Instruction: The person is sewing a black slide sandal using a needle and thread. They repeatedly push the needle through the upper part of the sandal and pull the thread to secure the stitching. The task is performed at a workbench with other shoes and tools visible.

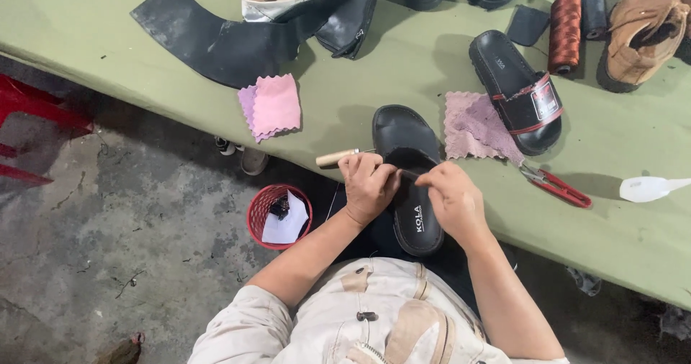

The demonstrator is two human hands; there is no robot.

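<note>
1. You held a black slide sandal (410, 184) over the near edge of the green table (633, 227). Its toe end rested on the table and its heel end hung past the edge toward your lap.

2. Your left hand (368, 185) was closed on a tool with a pale wooden handle (337, 157) and pressed against the left side of the sandal, at its strap. I could not see the tip of the tool.

3. Your right hand (453, 200) lay on the right side of the same strap, with the fingers pinched together on it. Whether they also held a thread, I cannot tell.

4. So the sandal lay between both hands and under them, and the two hands almost met above the strap.

5. In my judgement the sandal was light, with a thick sole that bends only a little, and a smooth upper side that may slip. The strap looked softer. The best hold seemed to be on the sole edges near the strap, where you already had it.

6. Its pair, a black sandal with red trim (520, 91), lay further in on the table, partly on a mauve cloth (471, 126). Red-handled snips (556, 185) lay near your right hand, close to the near edge.

7. A pink cloth (272, 106) lay to the left near the table edge, and a red basket (279, 214) stood on the floor below.
</note>
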